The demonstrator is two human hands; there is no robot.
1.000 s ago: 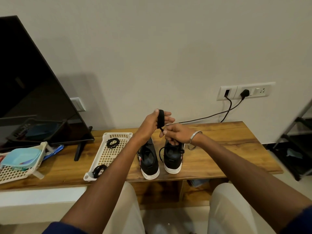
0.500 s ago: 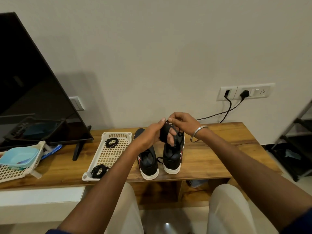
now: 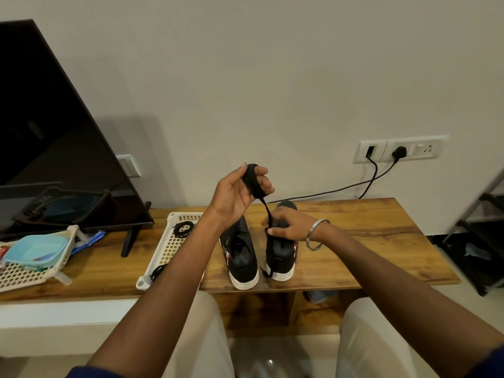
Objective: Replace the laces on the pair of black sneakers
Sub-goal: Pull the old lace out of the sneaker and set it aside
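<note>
1. Starting at the far left, well away from the sneakers, we see a white basket (image 3: 32,271) with a blue container in it, and a dark television (image 3: 54,137) leaning behind it.
2. Just left of the sneakers lies a white tray (image 3: 174,252) on the wooden bench (image 3: 368,241), holding two coiled black laces (image 3: 183,228), one at its far end and one at its near end.
3. Our left hand (image 3: 240,190) is raised above the sneakers, fingers curled, with a black lace (image 3: 252,181) wound around them. Half a second ago this hand sat low against the shoe; now it is higher, and a taut strand runs down from it.
4. The left sneaker (image 3: 241,257) stands untouched, just beside its partner; whether it has a lace we cannot tell.
5. Our right hand (image 3: 289,226) has dropped onto the right sneaker (image 3: 281,255), thumb and fingers pinching the lace where it meets the shoe's top.
6. We judge that the old lace is being drawn out and wound up turn by turn, so removal on this shoe is well along, though a loose end shows at the heel.
7. Right of the sneakers, a wall socket (image 3: 401,150) with a plugged cable sits above the bench.
</note>
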